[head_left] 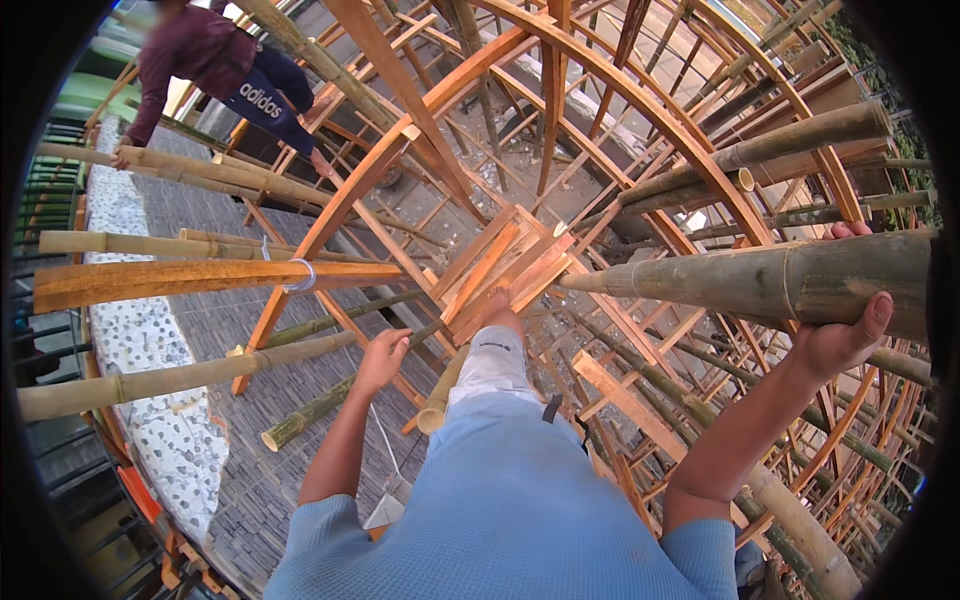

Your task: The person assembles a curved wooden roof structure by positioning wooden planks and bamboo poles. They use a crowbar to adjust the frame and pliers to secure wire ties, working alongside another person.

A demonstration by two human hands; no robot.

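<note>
My right hand is wrapped around a thick green bamboo pole, thumb on the near side and fingertips showing over the far side. The pole reaches from the right edge inward, narrowing toward the middle. My left hand is raised at the left of my body with its fingers curled together. Whatever is in them, if anything, is hidden. Behind that hand runs a thin bamboo pole, and whether they touch I cannot tell. My bare foot stands on short wooden planks.
Curved wooden ribs and crossed timbers surround me, with a drop to the ground below. A wooden beam is tied with a pale cord. At upper left another person grips a bamboo pole. Grey tiled surface lies left.
</note>
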